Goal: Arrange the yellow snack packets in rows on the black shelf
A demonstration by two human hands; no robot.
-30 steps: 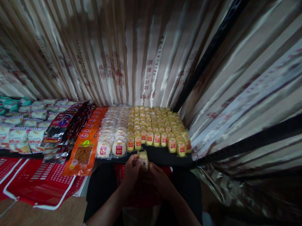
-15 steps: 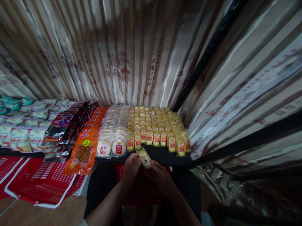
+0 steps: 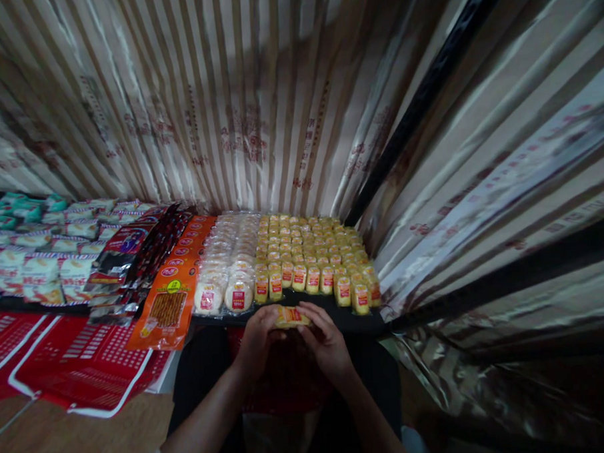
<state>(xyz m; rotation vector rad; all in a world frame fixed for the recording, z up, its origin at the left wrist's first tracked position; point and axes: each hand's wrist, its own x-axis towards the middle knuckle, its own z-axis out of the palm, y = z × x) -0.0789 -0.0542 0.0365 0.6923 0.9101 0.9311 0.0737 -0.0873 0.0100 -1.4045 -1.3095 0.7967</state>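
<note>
Between my hands, just in front of the shelf edge, is a small yellow wrapped snack cake (image 3: pixel 290 316) with a red and orange label facing up. My left hand (image 3: pixel 259 332) grips its left end, and my right hand (image 3: pixel 327 339) has its fingers closed on the right end. Right behind them on the shelf stand rows of matching yellow snack cakes (image 3: pixel 313 279). To their left are rows of round white wrapped cakes (image 3: pixel 238 297) with red labels.
An orange snack packet (image 3: pixel 171 292) overhangs the black shelf (image 3: pixel 310 305). Left of it lie dark packets (image 3: pixel 127 244) and white bread packs (image 3: pixel 41 272). Red baskets (image 3: pixel 87 356) sit below. A striped curtain (image 3: pixel 256 101) hangs behind; black frame bars (image 3: pixel 416 101) run at right.
The yellow snack cake has been turned from a slanted position to lying level, with its label now facing up. My right hand has shifted up along its right end.
</note>
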